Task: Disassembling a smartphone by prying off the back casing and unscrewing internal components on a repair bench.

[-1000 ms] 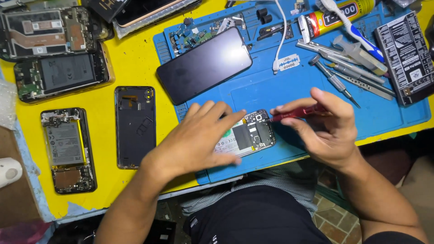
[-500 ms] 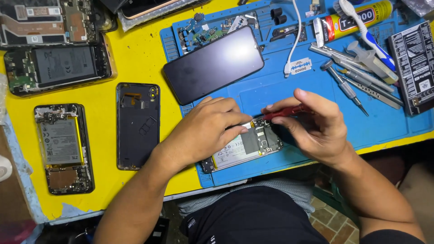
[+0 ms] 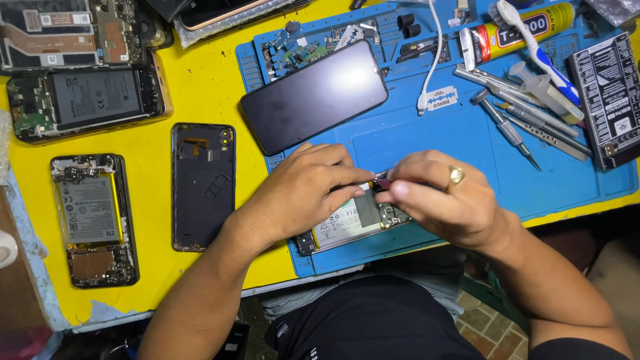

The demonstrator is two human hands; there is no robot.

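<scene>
Glossy black glass screen panel (image 3: 315, 95) on a matt blue rubbery mat (image 3: 433, 143), beside bare metal screwdrivers (image 3: 527, 120) and painted yellow bench (image 3: 200, 87), chipped at its edge.

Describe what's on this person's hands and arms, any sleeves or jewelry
Both forearms are bare, with no sleeves, gloves or watch in view. The right hand wears a gold ring with a raised top on one of its fingers. The left hand wears nothing.

The right hand (image 3: 443, 203) is brought over the open phone (image 3: 353, 220), meeting the left hand (image 3: 303, 190); the red tool is now mostly hidden.
</scene>
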